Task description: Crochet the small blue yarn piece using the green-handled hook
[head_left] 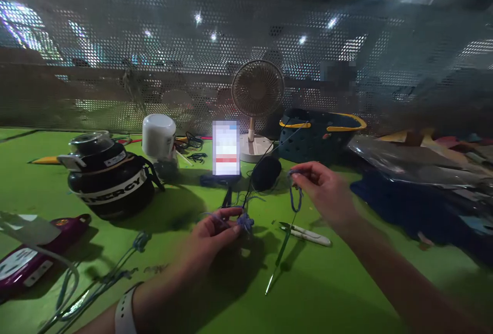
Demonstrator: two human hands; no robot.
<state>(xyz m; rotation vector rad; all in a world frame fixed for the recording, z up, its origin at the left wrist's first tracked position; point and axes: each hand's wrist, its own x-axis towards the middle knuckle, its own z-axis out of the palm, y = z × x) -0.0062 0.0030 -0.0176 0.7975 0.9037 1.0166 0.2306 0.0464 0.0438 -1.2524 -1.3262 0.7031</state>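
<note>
My left hand (pixel 215 236) pinches a small blue-purple crocheted piece (pixel 245 222), a yarn strand over its fingers. My right hand (pixel 321 187) is raised to the right, thumb and index finger closed on a blue yarn loop (pixel 296 200) that hangs below them. Beneath this loop is a slanting crochet hook (pixel 283 249) with a green grip; I cannot tell whether it touches the yarn. Beside it lie white-handled snips (pixel 308 235). A dark yarn ball (pixel 266 173) sits just beyond, between my hands.
Behind stand a lit phone (pixel 226 149), a fan (pixel 258 90) and a dark basket (pixel 319 133) with yellow handles. A black jug (pixel 111 180), white jar (pixel 157 136) and purple device (pixel 42 257) are left, near loose cords. Dark fabric (pixel 400 216) and plastic packaging (pixel 400 162) lie right.
</note>
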